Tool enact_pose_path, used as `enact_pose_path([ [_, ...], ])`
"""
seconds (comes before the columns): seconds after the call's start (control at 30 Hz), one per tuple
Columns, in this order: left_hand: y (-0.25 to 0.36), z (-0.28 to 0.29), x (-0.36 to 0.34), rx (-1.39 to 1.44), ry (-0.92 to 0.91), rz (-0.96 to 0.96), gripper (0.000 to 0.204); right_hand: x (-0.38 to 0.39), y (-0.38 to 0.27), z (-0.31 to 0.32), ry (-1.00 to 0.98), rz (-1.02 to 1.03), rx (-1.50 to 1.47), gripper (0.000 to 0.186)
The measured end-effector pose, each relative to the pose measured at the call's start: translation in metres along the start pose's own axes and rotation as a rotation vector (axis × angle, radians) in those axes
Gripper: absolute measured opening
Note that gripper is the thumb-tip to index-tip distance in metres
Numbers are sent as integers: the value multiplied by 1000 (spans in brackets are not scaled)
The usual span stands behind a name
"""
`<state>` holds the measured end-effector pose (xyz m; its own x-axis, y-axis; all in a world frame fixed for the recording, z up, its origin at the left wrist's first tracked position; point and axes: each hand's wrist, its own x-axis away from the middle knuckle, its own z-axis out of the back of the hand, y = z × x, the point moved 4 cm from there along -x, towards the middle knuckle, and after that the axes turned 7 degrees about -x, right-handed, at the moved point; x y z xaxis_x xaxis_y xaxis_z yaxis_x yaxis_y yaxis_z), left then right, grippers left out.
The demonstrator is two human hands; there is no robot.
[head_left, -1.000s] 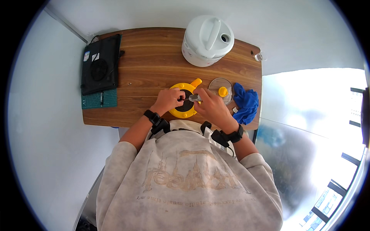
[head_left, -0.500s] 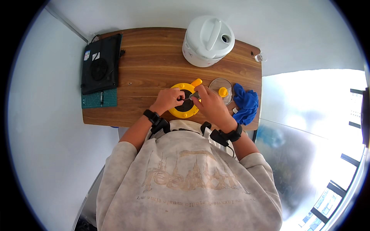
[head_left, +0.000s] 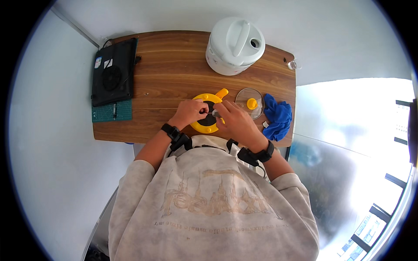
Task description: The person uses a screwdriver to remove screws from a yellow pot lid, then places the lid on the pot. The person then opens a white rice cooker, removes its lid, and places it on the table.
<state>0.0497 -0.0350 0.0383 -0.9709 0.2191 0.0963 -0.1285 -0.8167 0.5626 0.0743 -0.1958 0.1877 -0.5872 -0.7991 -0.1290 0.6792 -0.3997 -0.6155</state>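
Pale walls (head_left: pixel 48 117) around, bright window (head_left: pixel 344 108) off to the right of my grip. Brown wood-grain table (head_left: pixel 170 65) under it. Big white lidded pot (head_left: pixel 230 48) beyond the hands, black flat appliance (head_left: pixel 112 76) far left of them on a green mat (head_left: pixel 100 115), blue cloth (head_left: pixel 278 115) and glass lid (head_left: pixel 242 98) with yellow knob to the right. My right hand (head_left: pixel 237 119) is closed round a grey-handled tool (head_left: pixel 216 113); my left hand (head_left: pixel 191 112) is curled at its thin end, can't tell whether it pinches anything. Yellow round piece (head_left: pixel 203 127), dark centre, lies directly below both hands, handle pointing away, up-right. Tool sits between the hands, over the dark centre.
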Motion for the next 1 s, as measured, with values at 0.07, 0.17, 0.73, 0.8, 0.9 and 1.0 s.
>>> enact_pose_path([
  [0.07, 2, 3, 1, -30, 10, 9, 18, -1, -9, 2, -8, 46, 36, 30],
  [0.17, 4, 6, 1, -63, -2, 31, 23, -3, -14, 4, -128, -142, 80, 31],
  [0.73, 0, -1, 0, -20, -8, 12, 19, -4, -9, -1, -8, -32, 126, 27],
  [0.8, 1, 1, 0, -21, -11, 14, 21, -5, -10, -3, -32, -50, 198, 26],
  [0.9, 3, 4, 1, -27, -13, 5, 25, -2, -3, -11, -65, -54, 230, 26],
  [1.0, 7, 10, 0, -24, -46, 24, 27, 0, -2, -13, -29, 9, 117, 26],
])
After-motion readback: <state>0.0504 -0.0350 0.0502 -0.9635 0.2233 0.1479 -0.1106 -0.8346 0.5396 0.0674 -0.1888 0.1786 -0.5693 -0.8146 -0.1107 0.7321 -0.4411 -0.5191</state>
